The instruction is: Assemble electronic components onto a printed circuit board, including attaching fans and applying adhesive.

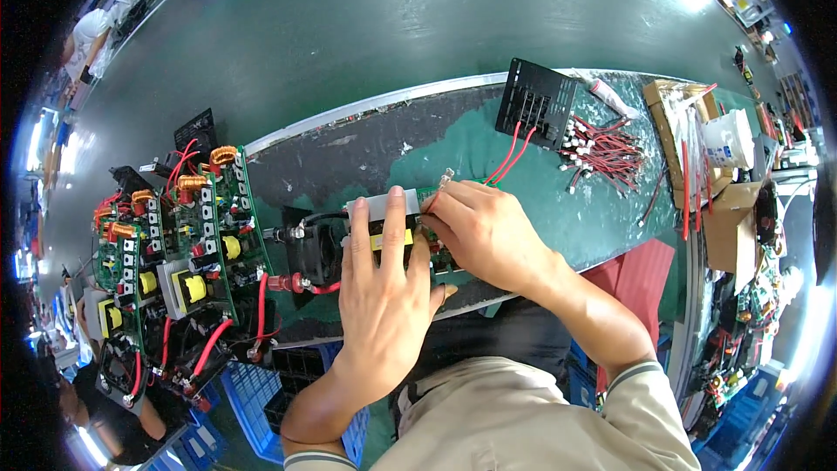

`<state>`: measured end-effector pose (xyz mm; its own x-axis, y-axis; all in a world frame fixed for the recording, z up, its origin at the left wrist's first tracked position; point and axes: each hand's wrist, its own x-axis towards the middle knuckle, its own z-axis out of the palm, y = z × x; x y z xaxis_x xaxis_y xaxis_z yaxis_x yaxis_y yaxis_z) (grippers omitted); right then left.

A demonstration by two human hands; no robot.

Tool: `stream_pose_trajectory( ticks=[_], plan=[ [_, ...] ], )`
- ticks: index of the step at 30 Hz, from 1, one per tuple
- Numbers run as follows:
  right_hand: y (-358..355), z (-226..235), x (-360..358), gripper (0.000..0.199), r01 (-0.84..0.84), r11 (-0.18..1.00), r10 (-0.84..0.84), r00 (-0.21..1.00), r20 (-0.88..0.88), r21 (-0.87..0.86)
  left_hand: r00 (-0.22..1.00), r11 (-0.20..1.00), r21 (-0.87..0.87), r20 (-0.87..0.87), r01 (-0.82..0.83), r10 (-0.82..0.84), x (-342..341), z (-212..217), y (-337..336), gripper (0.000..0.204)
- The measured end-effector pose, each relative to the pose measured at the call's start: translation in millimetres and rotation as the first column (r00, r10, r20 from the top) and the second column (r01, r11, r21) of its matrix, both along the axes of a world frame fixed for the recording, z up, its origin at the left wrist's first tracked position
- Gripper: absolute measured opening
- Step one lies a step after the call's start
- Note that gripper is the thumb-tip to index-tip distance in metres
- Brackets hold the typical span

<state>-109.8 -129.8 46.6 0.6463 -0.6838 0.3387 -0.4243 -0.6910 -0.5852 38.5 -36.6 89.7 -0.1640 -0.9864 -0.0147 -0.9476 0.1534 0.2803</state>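
Note:
My left hand (pixel 384 283) lies flat, fingers spread, pressing down on a green circuit board (pixel 430 198) with a pale block and a yellow part on it. My right hand (pixel 484 231) is curled over the board's right end, fingertips pinched at a small part near its top edge; what they grip is hidden. A black fan (pixel 316 249) with a black and a red lead sits against the board's left end. Red wires (pixel 510 157) run from the board up to a black slotted panel (pixel 536 105).
Several finished green boards with yellow and copper coils (pixel 187 244) lie at the left. A bundle of red leads (pixel 606 153) and a white tube lie at the right, beside a cardboard box (pixel 689 135). Blue crates (pixel 248 392) stand below the green bench (pixel 602 214). Another person sits at far left.

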Motion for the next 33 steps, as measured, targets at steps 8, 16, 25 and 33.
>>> stream_pose_trajectory(
  ticks=[8,16,25,33],
  plan=[
    [2,-2,-1,0.015,0.006,1.0,-0.006,1.0,0.009,0.009,0.997,0.997,-0.073,0.075,-0.024,0.029,-6,-4,-5,0.061],
    [-1,9,4,0.014,0.024,0.996,-0.033,0.995,0.093,0.09,0.997,0.993,-0.113,0.071,-0.025,0.033,0,-1,-6,0.048],
    [1,59,-5,0.015,0.04,0.884,-0.213,0.921,0.326,0.465,0.723,0.945,-0.169,-0.685,-0.279,0.091,3,11,-40,0.033],
    [11,43,-45,0.016,0.043,0.692,-0.354,0.89,0.287,0.721,0.709,0.996,-0.059,-0.705,-0.065,0.004,-4,4,-53,0.024]
  ],
)
